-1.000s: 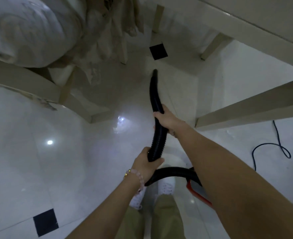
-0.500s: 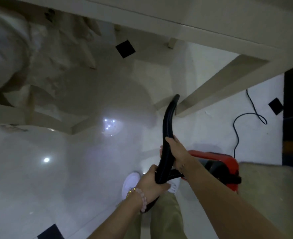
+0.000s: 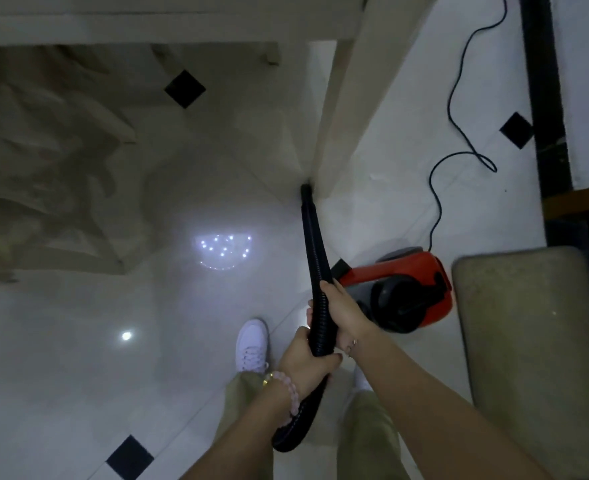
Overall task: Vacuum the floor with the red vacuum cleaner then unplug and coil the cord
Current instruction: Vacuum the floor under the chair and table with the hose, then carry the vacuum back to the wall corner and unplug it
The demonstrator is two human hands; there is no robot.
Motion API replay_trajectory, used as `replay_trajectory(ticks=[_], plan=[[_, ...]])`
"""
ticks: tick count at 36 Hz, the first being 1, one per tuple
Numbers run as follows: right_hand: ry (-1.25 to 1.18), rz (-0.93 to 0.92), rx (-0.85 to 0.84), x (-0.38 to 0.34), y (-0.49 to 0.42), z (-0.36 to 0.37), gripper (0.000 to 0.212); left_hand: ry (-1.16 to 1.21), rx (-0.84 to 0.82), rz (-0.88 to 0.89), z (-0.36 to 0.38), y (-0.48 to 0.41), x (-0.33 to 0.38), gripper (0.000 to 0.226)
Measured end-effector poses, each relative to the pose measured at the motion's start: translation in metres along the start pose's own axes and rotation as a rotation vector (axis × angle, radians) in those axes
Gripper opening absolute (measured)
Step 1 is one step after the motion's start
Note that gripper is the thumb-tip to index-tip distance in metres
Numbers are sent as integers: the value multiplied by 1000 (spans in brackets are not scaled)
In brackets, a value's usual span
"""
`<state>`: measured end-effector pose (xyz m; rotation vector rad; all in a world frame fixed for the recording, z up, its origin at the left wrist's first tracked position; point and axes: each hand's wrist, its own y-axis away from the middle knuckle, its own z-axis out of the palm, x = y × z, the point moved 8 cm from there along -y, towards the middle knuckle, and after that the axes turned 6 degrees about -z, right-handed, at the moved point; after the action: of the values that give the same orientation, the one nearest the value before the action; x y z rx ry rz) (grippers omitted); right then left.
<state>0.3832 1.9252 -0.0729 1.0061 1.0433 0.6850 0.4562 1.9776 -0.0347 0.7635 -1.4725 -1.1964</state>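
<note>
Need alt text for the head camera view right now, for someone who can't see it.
Both hands, left hand behind right hand, grip a black vacuum hose whose nozzle tip meets a pale table leg at the glossy tiled floor. The red vacuum cleaner sits to the right, its cord trailing away.

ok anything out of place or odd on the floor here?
Only the power cord: it trails loose over the tiles behind the red vacuum cleaner, with a small loop. Possible snag. Otherwise normal: left hand and right hand grip the black hose, its nozzle at a furniture leg.
</note>
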Motion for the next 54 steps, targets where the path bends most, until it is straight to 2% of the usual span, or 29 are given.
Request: replay_trajectory(ticks=[5,14,18,22,27,34,36,39,40,44,50,54], plan=[[-54,18,-20,2,8,-26,14,-34,63,-20,28,8,-6,24],[-27,-19,-90,-21,19,-73,19,59,32,4,80,11,7,23],[88,-26,-83,-36,14,-113,29,20,21,32,104,2,17,27],[223,-53,-76,-55,10,-164,21,-68,100,75,121,-16,29,26],[445,-178,98,-80,-12,-243,45,-69,162,139,136,-48,58,32],[629,-263,93,-87,-61,-290,49,-205,215,160,143,-112,71,37],[655,-240,78,-79,-80,-288,63,-196,237,155,139,-128,68,32],[685,-196,90,-67,-117,-295,106,-183,275,140,130,-146,62,33],[685,-179,101,-64,-130,-298,107,-187,278,134,128,-150,59,34],[781,-136,179,-66,-155,-300,81,-238,255,117,122,-156,54,32],[886,-103,113,-64,-167,-314,75,-233,260,101,117,-149,54,29],[862,-162,91,-68,-151,-304,84,-220,234,98,120,-141,58,27]])
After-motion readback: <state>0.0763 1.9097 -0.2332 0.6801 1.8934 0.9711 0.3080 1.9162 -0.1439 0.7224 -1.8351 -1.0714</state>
